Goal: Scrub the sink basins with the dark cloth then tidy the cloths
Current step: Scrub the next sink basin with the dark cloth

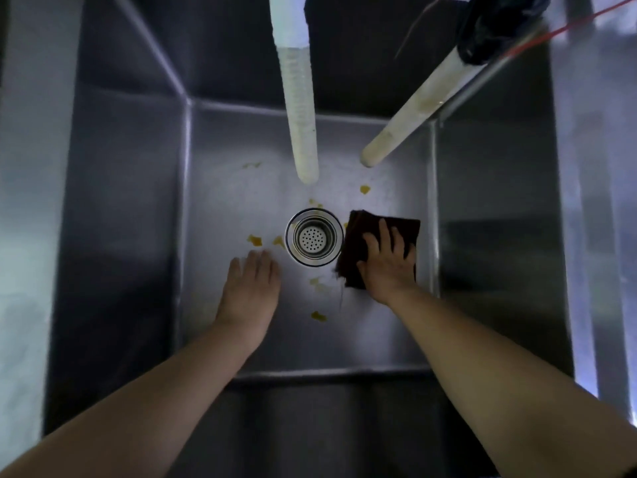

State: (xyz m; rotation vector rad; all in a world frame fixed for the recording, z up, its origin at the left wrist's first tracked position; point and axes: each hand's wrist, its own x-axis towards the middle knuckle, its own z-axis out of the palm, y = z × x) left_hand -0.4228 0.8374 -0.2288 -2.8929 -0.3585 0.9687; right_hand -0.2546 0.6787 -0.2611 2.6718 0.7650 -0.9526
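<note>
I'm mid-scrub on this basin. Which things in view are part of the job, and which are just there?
Part of the job:
- dark cloth, flat under the right hand
- sink basin
- yellow scraps on the basin floor
- drain strainer
- left hand, empty, resting on the basin floor

Just there:
- two white hoses hanging in
- dark bag at top right
- red cord
</note>
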